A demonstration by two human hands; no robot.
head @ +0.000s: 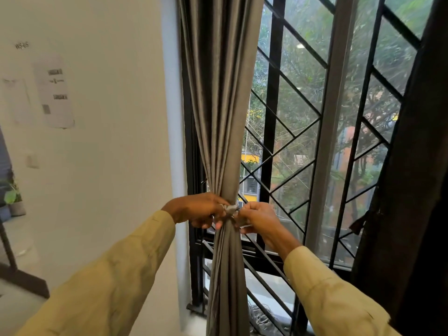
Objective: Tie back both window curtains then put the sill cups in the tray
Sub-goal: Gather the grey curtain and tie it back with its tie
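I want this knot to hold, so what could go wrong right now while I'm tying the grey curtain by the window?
Both the left hand and right hand pinch short ends of the tie-back, so either end might slip before the knot tightens. The grey curtain is bunched tightly, and folds could spill out below. The dark curtain on the right appears to hang loose, not yet gathered.

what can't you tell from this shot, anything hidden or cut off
Head view only:
- Tie knot: covered by left hand and right hand, so done or not is unclear.
- Dark right curtain: cut by the frame edge; tied or loose unclear.
- Wall papers: print blurred.
- Sill cups and tray: not in view.
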